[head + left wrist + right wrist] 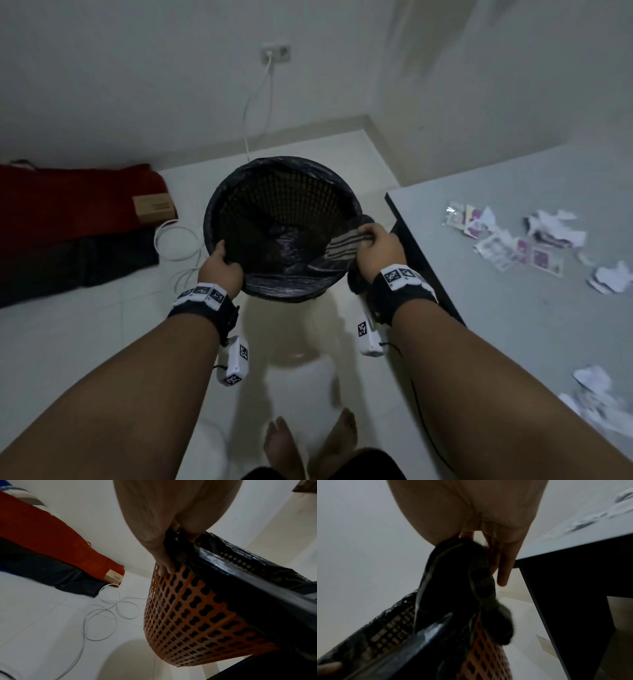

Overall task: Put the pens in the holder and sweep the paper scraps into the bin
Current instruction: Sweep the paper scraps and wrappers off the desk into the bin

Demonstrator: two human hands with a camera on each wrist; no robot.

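Observation:
An orange mesh bin lined with a black plastic bag hangs above the floor, tipped toward me. My left hand grips its near-left rim, thumb inside; in the left wrist view the fingers curl over the bin wall. My right hand grips the right rim together with a dark striped cloth, which drapes over the bin edge as a dark cloth in the right wrist view. Torn paper scraps lie on the grey table to the right. No pens or holder show.
Red and dark bedding with a small cardboard box lies on the floor at left. A white cable coils beside it, running to a wall socket. My bare feet stand below the bin. More scraps lie nearer me.

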